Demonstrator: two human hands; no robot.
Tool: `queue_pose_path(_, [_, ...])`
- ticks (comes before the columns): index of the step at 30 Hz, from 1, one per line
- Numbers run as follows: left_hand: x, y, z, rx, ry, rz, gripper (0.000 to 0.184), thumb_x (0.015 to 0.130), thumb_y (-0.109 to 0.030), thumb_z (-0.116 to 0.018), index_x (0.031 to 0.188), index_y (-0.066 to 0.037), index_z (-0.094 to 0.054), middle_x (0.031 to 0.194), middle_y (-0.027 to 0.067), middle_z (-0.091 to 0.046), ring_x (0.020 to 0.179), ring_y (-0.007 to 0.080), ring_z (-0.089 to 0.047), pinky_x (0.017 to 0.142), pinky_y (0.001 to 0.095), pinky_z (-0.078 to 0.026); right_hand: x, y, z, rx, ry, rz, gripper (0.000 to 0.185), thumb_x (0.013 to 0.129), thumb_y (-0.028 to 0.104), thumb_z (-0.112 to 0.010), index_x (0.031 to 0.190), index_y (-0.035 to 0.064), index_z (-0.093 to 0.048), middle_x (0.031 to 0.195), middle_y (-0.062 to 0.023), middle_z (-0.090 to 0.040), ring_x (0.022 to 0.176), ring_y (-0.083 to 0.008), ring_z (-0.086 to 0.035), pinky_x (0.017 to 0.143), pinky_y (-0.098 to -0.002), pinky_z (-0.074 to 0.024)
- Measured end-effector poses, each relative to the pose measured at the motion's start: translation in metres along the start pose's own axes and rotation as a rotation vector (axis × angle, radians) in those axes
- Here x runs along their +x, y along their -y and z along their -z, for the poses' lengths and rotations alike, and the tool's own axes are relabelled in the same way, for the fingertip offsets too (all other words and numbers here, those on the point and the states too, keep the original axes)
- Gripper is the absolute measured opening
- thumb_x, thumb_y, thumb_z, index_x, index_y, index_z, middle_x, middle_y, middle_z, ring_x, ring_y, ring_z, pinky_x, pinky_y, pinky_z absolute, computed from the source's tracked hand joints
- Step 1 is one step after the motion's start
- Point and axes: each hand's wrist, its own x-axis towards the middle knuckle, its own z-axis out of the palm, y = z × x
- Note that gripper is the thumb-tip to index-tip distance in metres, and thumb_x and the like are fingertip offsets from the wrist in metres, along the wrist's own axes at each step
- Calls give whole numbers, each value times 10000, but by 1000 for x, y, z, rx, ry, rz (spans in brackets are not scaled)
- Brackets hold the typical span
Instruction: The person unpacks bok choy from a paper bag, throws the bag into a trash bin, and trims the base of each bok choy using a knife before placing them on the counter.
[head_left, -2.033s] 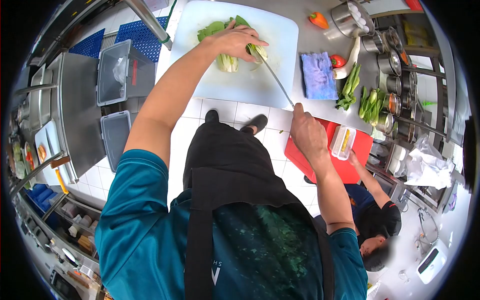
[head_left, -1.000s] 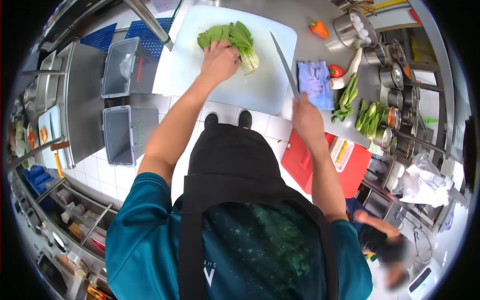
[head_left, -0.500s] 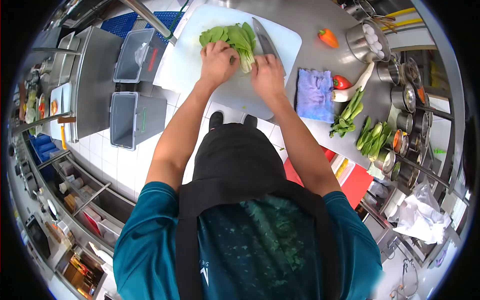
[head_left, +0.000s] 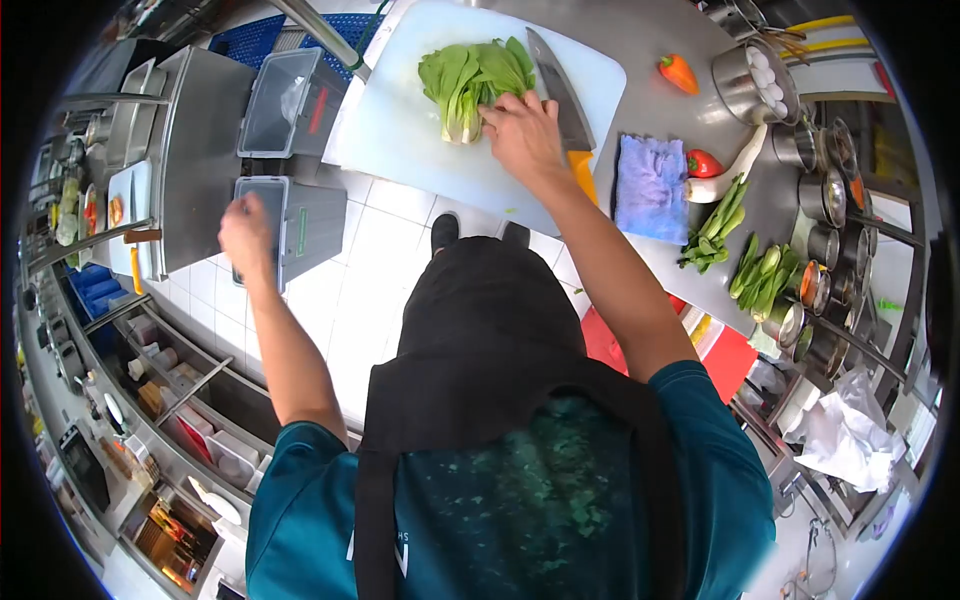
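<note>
Bok choy [head_left: 475, 80]: lying on white cutting board [head_left: 385, 130], 12 o'clock from torso [head_left: 520, 480]. Right hand [head_left: 528, 138]: at its 4 o'clock, fingers part-bent and touching it; can't tell if gripping. Left hand [head_left: 246, 236]: out at 8 o'clock, overlapping grey bin [head_left: 312, 230] in view; blurred, fingers apparently curled, can't tell how far open or whether holding anything. Knife [head_left: 562, 97]: flat on board at bok choy's 3 o'clock, yellow handle [head_left: 581, 172] toward 5. Blue towel [head_left: 652, 190]: at 4 o'clock, on steel counter [head_left: 615, 50].
</note>
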Motion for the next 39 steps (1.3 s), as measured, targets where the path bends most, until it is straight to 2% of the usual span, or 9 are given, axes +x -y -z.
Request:
queue_pose_path(4, [-54, -95, -16, -487, 232, -309, 361, 957, -346, -623, 1213, -110, -714, 1037, 146, -752, 944, 243, -739, 831, 363, -550, -6, -4, -9, -70, -29, 98, 118, 823, 144, -681, 917, 133, -750, 949, 18, -665, 967, -208, -563, 852, -411, -361])
queue_pose_path(10, [-95, -210, -62, -525, 304, -559, 697, 825, -449, -773, 1302, 19, -572, 1148, 261, -651, 1007, 395, -673, 886, 433, -541, -27, 12, 7, -33, -64, -70, 56, 823, 165, -675, 836, 114, -695, 915, -35, -667, 967, -231, -576, 824, -419, -385])
queue_pose_path(12, [-92, -227, -77, -362, 454, -604, 742, 801, -470, -760, 1181, 129, -543, 1137, 279, -634, 1058, 439, -635, 942, 445, -521, -22, 20, 9, -52, -14, -145, 70, 830, 167, -669, 862, 114, -702, 921, -42, -668, 979, -236, -579, 833, -417, -391])
queue_pose_path(17, [-55, -221, -91, -472, 629, -618, 599, 809, -353, -774, 1148, 118, -627, 1105, 286, -673, 975, 384, -692, 834, 413, -565, -17, 32, -2, -49, -31, -172, 124, 843, 158, -651, 931, 97, -714, 951, -59, -669, 996, -251, -589, 858, -421, -403])
queue_pose_path(19, [-39, -207, -91, -703, 1021, -430, 427, 865, -214, -728, 1135, 108, -654, 1064, 195, -698, 915, 254, -701, 781, 344, -588, -19, 35, -6, -128, -20, -132, 140, 853, 150, -639, 943, 79, -720, 946, -67, -669, 987, -260, -593, 866, -430, -407])
queue_pose_path(23, [-36, -180, -90, -923, 919, -217, 431, 852, -173, -702, 1193, 85, -655, 1027, 166, -735, 851, 211, -686, 764, 325, -531, -36, 44, -8, -196, -8, -95, 75, 837, 149, -660, 840, 81, -692, 905, -54, -655, 947, -245, -591, 822, -428, -418])
queue_pose_path(29, [-24, -151, -73, -865, 718, -295, 383, 918, -183, -652, 1187, 89, -636, 1029, 165, -726, 869, 225, -699, 793, 332, -536, -73, 57, 13, 61, 83, -190, 158, 848, 193, -684, 769, 56, -671, 901, -71, -644, 924, -274, -596, 782, -427, -455])
queue_pose_path(34, [-24, -145, -43, -1188, 787, -65, 395, 973, -124, -559, 1275, 124, -499, 1017, 186, -692, 842, 234, -709, 738, 330, -591, -28, 35, 21, -160, -232, -421, 310, 853, 290, -730, 995, 22, -666, 893, -158, -672, 917, -349, -646, 841, -484, -501])
queue_pose_path(39, [-43, -149, -40, -1247, 724, -62, 469, 934, -98, -622, 1288, 110, -396, 1002, 183, -647, 759, 213, -674, 715, 343, -612, 4, -5, 5, -119, -9, -576, 385, 862, 253, -728, 1117, -22, -641, 973, -199, -703, 896, -365, -687, 857, -463, -549])
